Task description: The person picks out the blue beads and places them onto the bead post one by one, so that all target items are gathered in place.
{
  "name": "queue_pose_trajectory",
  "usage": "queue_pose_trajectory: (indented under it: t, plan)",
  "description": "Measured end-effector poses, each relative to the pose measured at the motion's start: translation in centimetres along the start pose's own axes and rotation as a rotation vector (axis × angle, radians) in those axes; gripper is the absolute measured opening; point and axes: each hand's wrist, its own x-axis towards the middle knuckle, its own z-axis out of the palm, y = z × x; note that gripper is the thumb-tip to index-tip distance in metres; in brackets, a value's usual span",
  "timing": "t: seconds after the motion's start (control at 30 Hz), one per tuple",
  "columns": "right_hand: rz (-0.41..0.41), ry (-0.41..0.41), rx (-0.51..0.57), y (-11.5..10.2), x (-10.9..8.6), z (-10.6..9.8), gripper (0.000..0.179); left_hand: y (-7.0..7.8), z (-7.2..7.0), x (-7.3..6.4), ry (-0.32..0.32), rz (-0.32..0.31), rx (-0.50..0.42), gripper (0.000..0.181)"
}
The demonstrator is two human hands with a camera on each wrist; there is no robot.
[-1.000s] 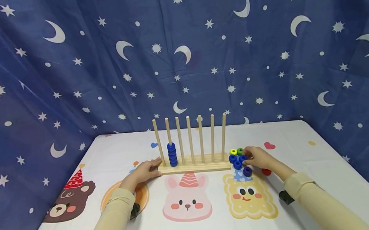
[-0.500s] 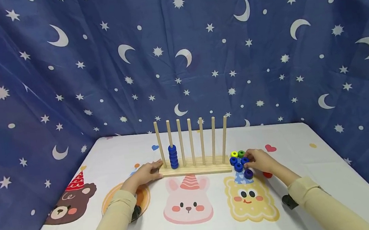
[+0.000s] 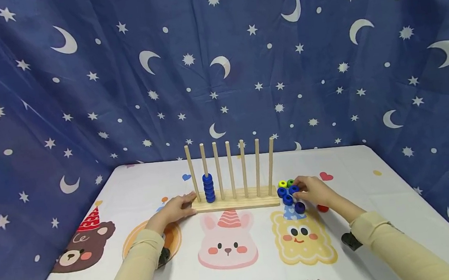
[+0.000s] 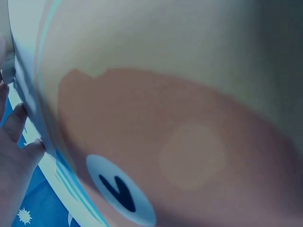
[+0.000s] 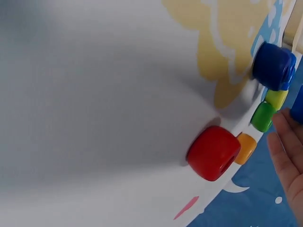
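Observation:
A wooden bead rack (image 3: 235,205) with several upright pegs stands on the table, blue beads (image 3: 209,188) stacked on its second peg from the left. My left hand (image 3: 174,210) grips the left end of its base, thumb in front and fingers behind. At the right end, my right hand (image 3: 314,191) pinches a blue bead (image 3: 293,189) between thumb and fingers; part of this bead (image 5: 297,106) shows at the right wrist view's edge. Around it lie a yellow bead (image 3: 282,183), a partly hidden green bead (image 3: 290,182), more blue beads (image 3: 288,200) and a dark purple bead (image 3: 299,208).
A red bead (image 5: 214,152) and an orange bead (image 5: 245,148) lie on the right, mostly hidden by the right hand and wrist in the head view. The white tablecloth (image 3: 227,240) has printed cartoon animals. A blue star-and-moon curtain (image 3: 217,67) hangs behind the table.
The blue bead in my right fingers has shifted slightly up from beside the other blue beads, and more of the green bead is covered. My left hand has stayed on the base.

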Motion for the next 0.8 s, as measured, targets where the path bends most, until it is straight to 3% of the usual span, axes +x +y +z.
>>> queue_pose_trajectory:
  t: [0.5, 0.8]
  plan:
    - [-0.147, 0.076, 0.076, -2.5, -0.8, 0.2, 0.027, -0.2, 0.1, 0.3, -0.003, 0.005, 0.026, 0.058]
    - [-0.236, 0.058, 0.106, -4.1, -1.0, 1.2, 0.027, -0.2, 0.2, 0.2, 0.000, -0.022, -0.005, 0.058]
